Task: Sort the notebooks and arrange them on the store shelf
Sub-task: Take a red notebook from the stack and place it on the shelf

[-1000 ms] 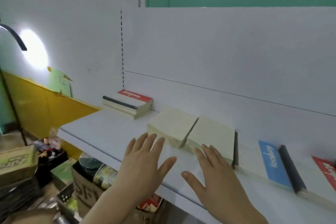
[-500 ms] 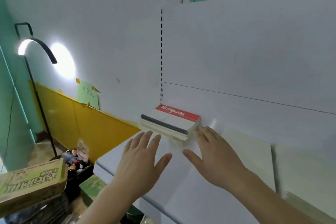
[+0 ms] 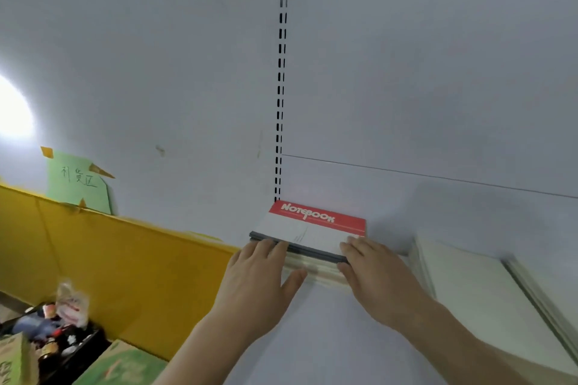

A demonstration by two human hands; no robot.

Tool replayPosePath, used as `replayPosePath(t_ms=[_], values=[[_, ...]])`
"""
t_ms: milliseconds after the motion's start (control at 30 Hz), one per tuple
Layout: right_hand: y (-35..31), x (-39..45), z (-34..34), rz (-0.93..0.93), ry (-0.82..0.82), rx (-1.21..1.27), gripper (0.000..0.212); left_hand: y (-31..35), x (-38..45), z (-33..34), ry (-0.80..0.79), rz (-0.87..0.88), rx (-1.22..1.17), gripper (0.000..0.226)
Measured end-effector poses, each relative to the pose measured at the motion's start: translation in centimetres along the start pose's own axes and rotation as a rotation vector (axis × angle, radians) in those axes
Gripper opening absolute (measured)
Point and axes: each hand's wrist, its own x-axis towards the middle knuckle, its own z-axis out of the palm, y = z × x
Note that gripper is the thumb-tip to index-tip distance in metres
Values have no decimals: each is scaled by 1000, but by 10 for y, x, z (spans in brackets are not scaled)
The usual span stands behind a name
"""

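A stack of notebooks [image 3: 316, 228] lies at the left end of the white shelf [image 3: 328, 341], against the back panel. Its top cover is white with a red band reading "Notebook" and a dark spine toward me. My left hand [image 3: 259, 275] rests its straight fingers on the stack's front left corner, with the thumb against the front page edges. My right hand [image 3: 375, 272] lies with its fingers flat over the front right corner. More notebooks with cream covers [image 3: 469, 291] lie flat to the right, close beside the stack.
The slotted shelf upright [image 3: 280, 103] rises behind the stack. Left of the shelf, a yellow panel [image 3: 109, 259] with a green paper note [image 3: 78, 184] above it. Below left stand cartons [image 3: 125, 366] and a black bin of small goods [image 3: 56, 331].
My view has swung left, from the cream notebooks to the red-banded stack. Both hands moved forward from the bare shelf and now touch the stack's front corners.
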Motion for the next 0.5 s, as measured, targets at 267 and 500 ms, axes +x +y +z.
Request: replayPosePath(t_ms=[267,500], values=[[-22,-8,-18,179,87,24,47,-33,12,-1,45,176,-158,69],[-101,-39,-42,226,538,60,33,-12,5,-18,-70,46,-1057,88]])
